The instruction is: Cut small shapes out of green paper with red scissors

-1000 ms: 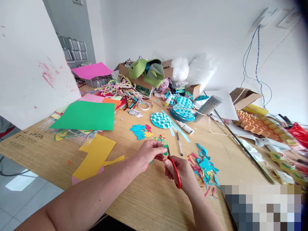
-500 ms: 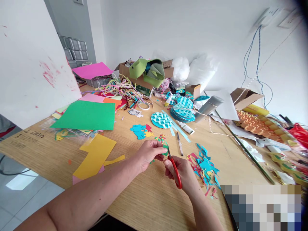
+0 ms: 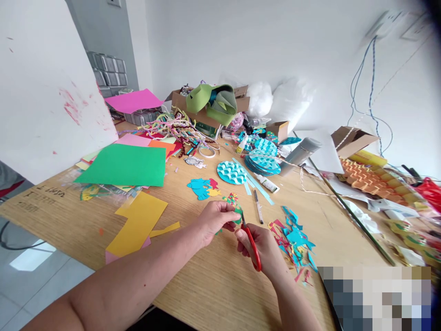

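Note:
My left hand (image 3: 212, 220) pinches a small green paper piece (image 3: 237, 217) just above the wooden table (image 3: 213, 285). My right hand (image 3: 263, 248) grips red-handled scissors (image 3: 251, 243), their blades meeting the green piece. Both hands are closed. A heap of blue and red paper scraps (image 3: 292, 241) lies just right of my right hand. A small multicoloured cut-out (image 3: 231, 198) sits just beyond my fingers.
Yellow paper (image 3: 139, 223) and a green sheet (image 3: 124, 166) lie to the left. A blue paper cut-out (image 3: 201, 187), blue patterned discs (image 3: 231, 172), a pen (image 3: 257, 212) and a glue tube (image 3: 269, 184) lie beyond. Boxes and clutter fill the back (image 3: 210, 108). Orange folded paper (image 3: 370, 179) sits right.
Nothing has visibly moved apart from a slight shift of the camera; both hands stay on the green piece and the scissors.

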### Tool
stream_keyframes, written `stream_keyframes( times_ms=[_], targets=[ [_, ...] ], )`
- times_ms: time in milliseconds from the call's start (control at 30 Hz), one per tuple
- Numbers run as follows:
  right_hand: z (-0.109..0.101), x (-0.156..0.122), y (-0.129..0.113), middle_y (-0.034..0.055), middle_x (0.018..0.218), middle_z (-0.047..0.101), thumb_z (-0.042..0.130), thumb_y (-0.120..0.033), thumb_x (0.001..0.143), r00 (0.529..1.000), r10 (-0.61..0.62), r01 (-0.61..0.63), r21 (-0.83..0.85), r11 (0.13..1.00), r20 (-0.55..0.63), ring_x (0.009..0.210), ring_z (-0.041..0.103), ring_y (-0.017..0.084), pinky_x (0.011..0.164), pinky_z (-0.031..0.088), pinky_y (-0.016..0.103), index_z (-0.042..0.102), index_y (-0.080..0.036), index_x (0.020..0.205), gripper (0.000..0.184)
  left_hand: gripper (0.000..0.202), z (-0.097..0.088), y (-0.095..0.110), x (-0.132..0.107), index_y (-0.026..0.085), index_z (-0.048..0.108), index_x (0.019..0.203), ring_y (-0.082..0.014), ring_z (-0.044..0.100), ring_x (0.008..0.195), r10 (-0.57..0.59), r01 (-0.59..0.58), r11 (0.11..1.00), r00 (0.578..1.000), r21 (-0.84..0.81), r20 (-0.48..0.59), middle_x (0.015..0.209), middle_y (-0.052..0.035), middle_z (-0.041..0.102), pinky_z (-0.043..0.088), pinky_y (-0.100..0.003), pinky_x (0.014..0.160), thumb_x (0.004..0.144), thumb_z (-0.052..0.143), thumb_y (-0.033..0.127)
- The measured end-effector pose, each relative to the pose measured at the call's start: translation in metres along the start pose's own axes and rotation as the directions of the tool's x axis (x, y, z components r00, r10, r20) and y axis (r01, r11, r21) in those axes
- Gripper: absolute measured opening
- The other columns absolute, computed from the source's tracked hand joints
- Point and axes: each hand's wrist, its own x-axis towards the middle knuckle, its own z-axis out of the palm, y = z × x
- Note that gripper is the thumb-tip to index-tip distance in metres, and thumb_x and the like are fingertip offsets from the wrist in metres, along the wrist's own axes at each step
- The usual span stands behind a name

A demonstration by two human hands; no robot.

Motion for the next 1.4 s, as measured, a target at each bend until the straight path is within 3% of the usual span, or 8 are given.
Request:
stream_keyframes(
  times_ms=[567, 1400],
  targets=[
    [0.0008, -0.0003, -0.0002, 0.0028, 0.050, 0.061, 0.063, -0.064, 0.071, 1.000, 0.009, -0.009, 0.012, 1.000, -0.013, 0.043, 0.052, 0.013, 0.042, 0.037, 0.022, 0.054, -0.017, 0.059, 0.050, 0.024, -0.0026, -0.0042, 0.0034, 0.012, 0.060, 0.068, -0.0086, 0.054, 0.052, 0.001, -0.001, 1.000, 1.000, -0.007, -0.004, 0.062, 0.0010, 0.059, 0.044, -0.025, 0.057, 0.054, 0.075, 0.025],
    [-0.0003, -0.0003, -0.0020, 0.0033, 0.049, 0.059, 0.063, -0.065, 0.070, 1.000, 0.018, -0.018, 0.015, 1.000, -0.003, 0.043, 0.052, 0.013, 0.042, 0.036, 0.023, 0.053, -0.017, 0.057, 0.051, 0.014, -0.0039, -0.0008, 0.0028, 0.013, 0.059, 0.068, -0.0106, 0.057, 0.057, 0.020, -0.022, 0.997, 0.999, 0.072, 0.035, 0.067, -0.0051, 0.066, 0.044, -0.024, 0.057, 0.061, 0.066, 0.022]
  ],
)
